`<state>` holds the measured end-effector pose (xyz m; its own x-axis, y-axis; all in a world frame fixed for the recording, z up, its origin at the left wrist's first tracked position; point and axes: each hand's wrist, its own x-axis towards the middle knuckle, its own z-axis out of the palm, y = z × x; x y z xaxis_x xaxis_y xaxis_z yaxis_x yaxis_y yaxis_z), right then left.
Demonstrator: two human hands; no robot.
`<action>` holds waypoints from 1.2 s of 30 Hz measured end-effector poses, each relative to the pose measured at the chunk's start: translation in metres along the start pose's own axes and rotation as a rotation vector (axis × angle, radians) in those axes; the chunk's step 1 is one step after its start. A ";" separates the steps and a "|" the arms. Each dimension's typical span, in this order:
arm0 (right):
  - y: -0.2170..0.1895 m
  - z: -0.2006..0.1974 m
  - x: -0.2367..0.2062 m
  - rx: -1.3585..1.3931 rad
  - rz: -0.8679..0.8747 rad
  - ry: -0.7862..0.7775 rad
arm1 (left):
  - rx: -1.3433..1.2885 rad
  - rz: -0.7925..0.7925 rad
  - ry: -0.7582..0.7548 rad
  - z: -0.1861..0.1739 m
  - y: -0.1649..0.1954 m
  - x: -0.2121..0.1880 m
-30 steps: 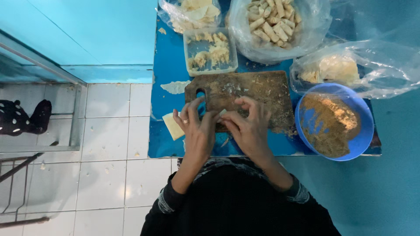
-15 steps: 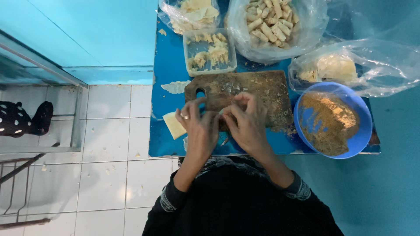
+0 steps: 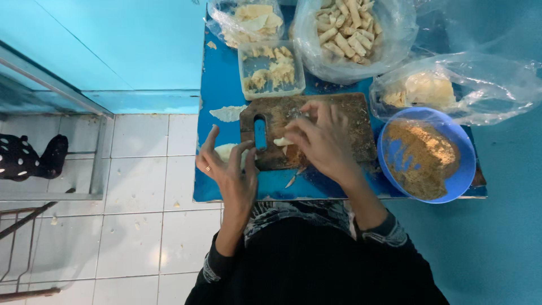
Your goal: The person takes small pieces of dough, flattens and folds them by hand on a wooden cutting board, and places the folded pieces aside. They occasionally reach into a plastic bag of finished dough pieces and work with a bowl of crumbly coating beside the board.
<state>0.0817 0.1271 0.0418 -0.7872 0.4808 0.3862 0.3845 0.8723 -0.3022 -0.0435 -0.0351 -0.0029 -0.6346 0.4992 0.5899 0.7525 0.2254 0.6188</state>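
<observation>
Head view: right hand point(image 3: 322, 141) pinches a roll point(image 3: 282, 142) over the board point(image 3: 350, 121); left hand point(image 3: 228, 169) spread wide.

Blue table point(image 3: 217, 79): board point(image 3: 344, 116), bowl point(image 3: 460, 181), tub point(image 3: 244, 70).

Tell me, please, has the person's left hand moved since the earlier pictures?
Yes. The left hand has drawn off the wooden cutting board towards its handle end, and now lies open over the pale wrapper beside it.

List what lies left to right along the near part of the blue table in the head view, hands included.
Left hand over a pale wrapper sheet → wooden cutting board with the right hand holding a small roll → blue bowl of brown crumbs.
</observation>
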 end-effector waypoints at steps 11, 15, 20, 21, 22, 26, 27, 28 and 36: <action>0.005 -0.006 -0.022 0.722 0.057 -0.175 | -0.525 -0.057 -0.294 -0.003 0.015 0.000; 0.008 0.005 -0.029 1.173 0.240 -0.304 | -0.696 -0.090 -0.276 0.001 0.020 0.000; 0.011 0.014 -0.041 1.420 0.271 -0.340 | -0.773 -0.131 -0.319 0.000 0.022 -0.002; 0.011 0.015 -0.042 1.429 0.280 -0.335 | -0.786 -0.112 -0.322 0.000 0.022 -0.002; 0.012 0.015 -0.043 1.438 0.288 -0.330 | -0.799 -0.093 -0.324 -0.001 0.023 -0.001; 0.014 0.016 -0.045 1.463 0.315 -0.300 | -0.835 -0.075 -0.373 -0.005 0.024 0.003; 0.014 0.017 -0.045 1.481 0.332 -0.289 | -0.846 -0.060 -0.378 -0.005 0.025 0.004; 0.014 0.017 -0.046 1.498 0.349 -0.278 | -0.857 -0.047 -0.382 -0.005 0.025 0.005; 0.003 0.014 -0.044 1.476 0.248 -0.262 | -0.929 -0.128 -0.310 0.001 0.025 0.002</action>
<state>0.1109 0.1071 0.0117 -0.8990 0.4300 0.0829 -0.1708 -0.1699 -0.9705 -0.0258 -0.0280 0.0128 -0.5277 0.7436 0.4106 0.1598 -0.3878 0.9078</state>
